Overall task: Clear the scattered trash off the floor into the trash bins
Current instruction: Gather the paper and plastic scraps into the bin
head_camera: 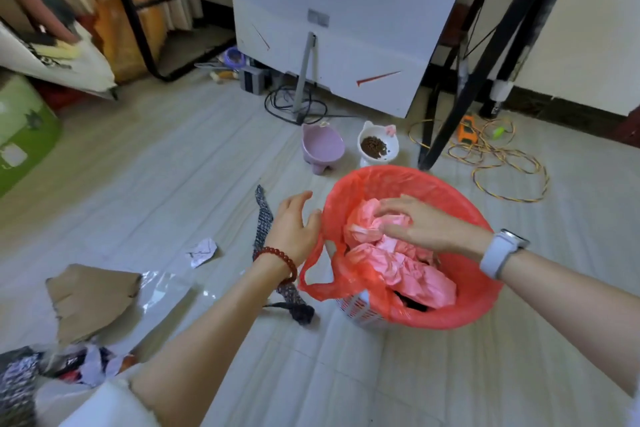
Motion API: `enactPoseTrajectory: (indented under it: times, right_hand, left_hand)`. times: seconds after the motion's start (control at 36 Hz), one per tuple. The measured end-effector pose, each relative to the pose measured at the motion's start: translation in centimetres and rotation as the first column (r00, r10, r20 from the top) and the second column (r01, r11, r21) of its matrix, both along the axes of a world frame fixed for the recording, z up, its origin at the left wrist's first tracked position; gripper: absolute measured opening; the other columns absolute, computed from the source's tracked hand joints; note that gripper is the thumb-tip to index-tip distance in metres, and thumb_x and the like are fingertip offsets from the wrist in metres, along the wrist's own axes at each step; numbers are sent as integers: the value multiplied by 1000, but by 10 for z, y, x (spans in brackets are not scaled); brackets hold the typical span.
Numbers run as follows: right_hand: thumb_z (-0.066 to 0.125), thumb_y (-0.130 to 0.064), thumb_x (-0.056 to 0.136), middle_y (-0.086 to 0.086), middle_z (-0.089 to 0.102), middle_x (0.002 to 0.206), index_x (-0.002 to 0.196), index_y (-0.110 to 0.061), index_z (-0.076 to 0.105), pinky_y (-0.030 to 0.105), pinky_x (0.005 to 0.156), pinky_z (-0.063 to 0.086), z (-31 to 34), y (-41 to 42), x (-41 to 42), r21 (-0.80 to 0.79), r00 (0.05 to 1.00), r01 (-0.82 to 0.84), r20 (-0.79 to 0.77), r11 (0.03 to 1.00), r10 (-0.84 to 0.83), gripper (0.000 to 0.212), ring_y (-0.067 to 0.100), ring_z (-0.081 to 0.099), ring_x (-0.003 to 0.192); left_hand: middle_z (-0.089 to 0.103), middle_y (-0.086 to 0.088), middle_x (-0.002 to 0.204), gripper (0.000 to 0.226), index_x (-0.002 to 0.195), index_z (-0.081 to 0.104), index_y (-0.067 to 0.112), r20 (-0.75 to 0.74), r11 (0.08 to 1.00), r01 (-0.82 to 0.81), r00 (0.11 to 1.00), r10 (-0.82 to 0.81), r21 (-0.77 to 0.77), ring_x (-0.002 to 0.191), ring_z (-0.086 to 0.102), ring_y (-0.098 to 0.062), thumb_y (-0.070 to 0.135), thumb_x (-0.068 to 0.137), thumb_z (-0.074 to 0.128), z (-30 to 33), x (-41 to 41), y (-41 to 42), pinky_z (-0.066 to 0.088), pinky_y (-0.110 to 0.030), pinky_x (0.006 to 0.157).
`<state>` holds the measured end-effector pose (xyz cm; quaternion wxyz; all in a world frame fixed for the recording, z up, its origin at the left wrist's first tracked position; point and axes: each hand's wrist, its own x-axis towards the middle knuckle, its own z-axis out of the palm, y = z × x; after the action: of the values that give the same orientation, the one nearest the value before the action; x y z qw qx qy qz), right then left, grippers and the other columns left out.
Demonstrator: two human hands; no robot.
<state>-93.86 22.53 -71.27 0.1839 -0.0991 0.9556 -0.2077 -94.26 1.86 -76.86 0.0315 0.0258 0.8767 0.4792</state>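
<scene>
Under right hand (420, 224), pink paper (398, 263)

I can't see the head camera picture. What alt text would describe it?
A person's right hand presses pink crumpled paper into a bin with a red bag, while the open left hand hovers by its rim. Cardboard, a paper scrap and a dark strip lie on the floor.
</scene>
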Motion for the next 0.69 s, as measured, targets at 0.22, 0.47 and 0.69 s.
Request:
enactPoseTrajectory:
  times: [0.22,0.47,0.69]
  right_hand:
    - [46,-1,89,7,67,98,103,-3,64,33,88,47,4,-127,-5,-439,913,-11,-372,899,-170,23,22,62,92]
    - [39,-33,94,7,23,148,142,-29,25,55,106,23,-170,-209,31,213,984,-168,95,962,151,51,35,18,138]
    - [45,-54,88,3,-25,154,142,-47,-12,66,106,12,-235,-214,20,292,982,20,172,956,-73,79,41,-14,141]
  left_hand:
    - [51,-8,128,30,121,55,13,-94,977,-114,991,98,-182,112,54,-22,15,93,44,13,7,-104,36,-23,89]
    - [57,-15,121,29,116,59,6,147,929,-243,945,291,-280,110,54,-29,6,89,48,-89,98,-201,42,-33,92]
    - [53,-10,123,33,121,56,12,240,912,-116,945,223,-393,108,53,-23,11,90,45,-131,137,-227,39,-27,88]
